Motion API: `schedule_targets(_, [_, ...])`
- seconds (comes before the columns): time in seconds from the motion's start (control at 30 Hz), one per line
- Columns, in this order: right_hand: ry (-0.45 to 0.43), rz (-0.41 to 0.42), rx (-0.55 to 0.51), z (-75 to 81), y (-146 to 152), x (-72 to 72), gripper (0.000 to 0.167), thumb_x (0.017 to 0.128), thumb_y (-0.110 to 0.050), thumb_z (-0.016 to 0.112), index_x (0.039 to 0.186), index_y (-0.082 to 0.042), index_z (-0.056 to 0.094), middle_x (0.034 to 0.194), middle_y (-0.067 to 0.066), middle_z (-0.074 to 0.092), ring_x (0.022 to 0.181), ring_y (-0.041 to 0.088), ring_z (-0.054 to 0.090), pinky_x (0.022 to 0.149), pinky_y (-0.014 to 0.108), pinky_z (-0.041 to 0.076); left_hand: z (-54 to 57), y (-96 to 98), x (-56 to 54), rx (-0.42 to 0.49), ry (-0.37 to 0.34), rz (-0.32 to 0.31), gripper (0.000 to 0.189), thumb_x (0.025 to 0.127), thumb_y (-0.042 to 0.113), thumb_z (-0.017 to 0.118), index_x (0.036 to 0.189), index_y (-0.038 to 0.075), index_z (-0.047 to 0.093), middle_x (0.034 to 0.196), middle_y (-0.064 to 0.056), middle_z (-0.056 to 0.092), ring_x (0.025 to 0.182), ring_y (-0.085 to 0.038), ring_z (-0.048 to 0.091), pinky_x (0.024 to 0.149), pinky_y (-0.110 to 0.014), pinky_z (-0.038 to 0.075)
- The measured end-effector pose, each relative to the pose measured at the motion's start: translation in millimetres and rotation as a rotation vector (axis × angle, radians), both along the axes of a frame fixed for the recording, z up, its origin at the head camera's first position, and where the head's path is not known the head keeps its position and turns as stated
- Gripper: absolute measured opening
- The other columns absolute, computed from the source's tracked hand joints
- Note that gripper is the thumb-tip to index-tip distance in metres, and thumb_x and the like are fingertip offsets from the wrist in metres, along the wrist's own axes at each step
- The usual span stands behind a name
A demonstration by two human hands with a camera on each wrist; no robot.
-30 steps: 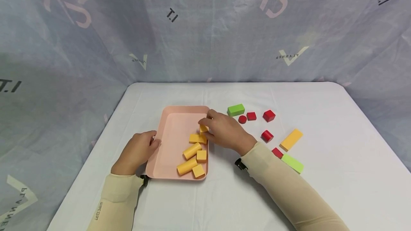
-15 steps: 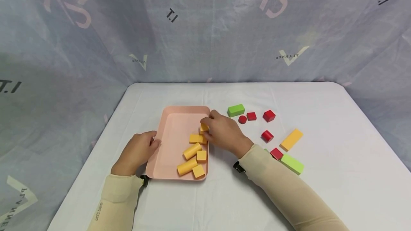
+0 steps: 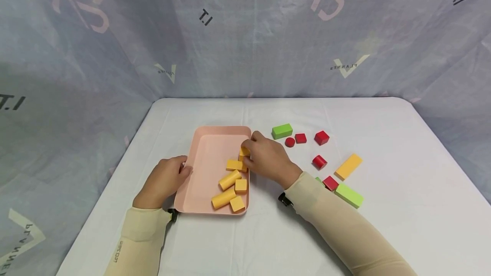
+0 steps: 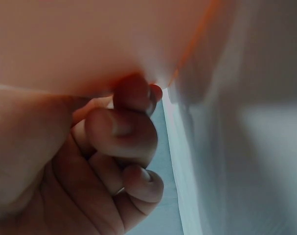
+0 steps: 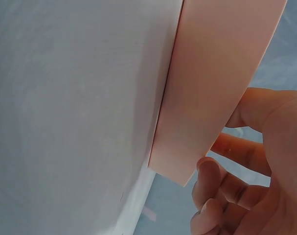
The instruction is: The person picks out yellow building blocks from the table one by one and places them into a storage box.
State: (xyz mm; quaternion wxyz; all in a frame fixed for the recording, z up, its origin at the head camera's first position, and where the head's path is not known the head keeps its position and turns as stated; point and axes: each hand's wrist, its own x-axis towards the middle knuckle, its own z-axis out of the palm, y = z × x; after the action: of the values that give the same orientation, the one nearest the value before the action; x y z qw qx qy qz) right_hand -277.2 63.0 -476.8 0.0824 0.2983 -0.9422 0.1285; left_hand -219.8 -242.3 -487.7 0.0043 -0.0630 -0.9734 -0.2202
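Note:
At the left side of a shallow pink tray (image 3: 211,144), my left hand (image 3: 163,182) grips the rim, with the thumb over the edge. In the left wrist view its curled fingers (image 4: 124,129) lie against the tray's outer wall. My right hand (image 3: 268,156) reaches over the opposite rim and pinches a yellow block (image 3: 244,153) just inside the tray. The right wrist view hides that block behind the tray wall (image 5: 202,88). Below it in the tray lie a flat yellow block (image 3: 234,165), two yellow cylinders (image 3: 223,198) and two yellow cubes (image 3: 237,204).
Right of the tray on the white-covered table (image 3: 402,139) lie a green block (image 3: 281,131), several red pieces (image 3: 321,138), a long yellow block (image 3: 348,166) and a light green block (image 3: 349,195). The right sleeve (image 3: 337,220) partly covers another green piece. Grey cloth (image 3: 245,46) hangs behind.
My right hand has shifted slightly right toward the tray's rim with the yellow block in its fingers, and the forearm has dropped a little, uncovering more of a red piece. The left hand stays put.

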Motion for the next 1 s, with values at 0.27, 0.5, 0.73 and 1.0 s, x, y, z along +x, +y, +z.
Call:
schedule_targets(0.27, [0.001,-0.001,0.006,0.4,-0.5,0.5,0.023,0.091,-0.031,0.072,0.111,-0.018,0.073,0.100,0.001,0.054,0.069,0.010,0.053,0.056,0.022,0.046,0.1,-0.5,0.1,0.003,0.010,-0.006,0.014,0.100,0.015,0.062,0.086,0.012,0.062,0.062,-0.001,0.049,0.054,-0.015,0.046,0.052,-0.030,0.036])
schedule_targets(0.5, [0.004,0.004,0.017,1.2,-1.0,0.9,0.021,0.092,-0.030,0.072,0.109,-0.017,0.073,0.098,0.001,0.055,0.069,0.010,0.053,0.056,0.022,0.046,0.2,-0.4,0.3,0.004,0.008,-0.004,0.014,0.101,0.015,0.062,0.088,0.011,0.062,0.063,-0.001,0.050,0.055,-0.015,0.047,0.053,-0.030,0.037])
schedule_targets(0.73, [0.022,0.016,0.056,2.9,-2.6,1.4,0.019,0.092,-0.029,0.071,0.105,-0.016,0.074,0.099,0.001,0.057,0.068,0.009,0.053,0.056,0.020,0.045,0.6,-0.6,1.0,0.008,-0.007,-0.002,0.010,0.101,0.015,0.062,0.094,0.009,0.066,0.065,-0.002,0.053,0.056,-0.016,0.049,0.054,-0.031,0.039])
schedule_targets(1.0, [0.026,0.018,0.058,4.2,-2.1,2.3,0.018,0.092,-0.029,0.072,0.105,-0.016,0.074,0.098,0.001,0.057,0.068,0.010,0.053,0.057,0.021,0.046,0.1,-0.8,0.3,0.006,0.005,-0.008,0.011,0.101,0.015,0.062,0.091,0.010,0.065,0.064,-0.002,0.051,0.055,-0.015,0.047,0.054,-0.031,0.038])
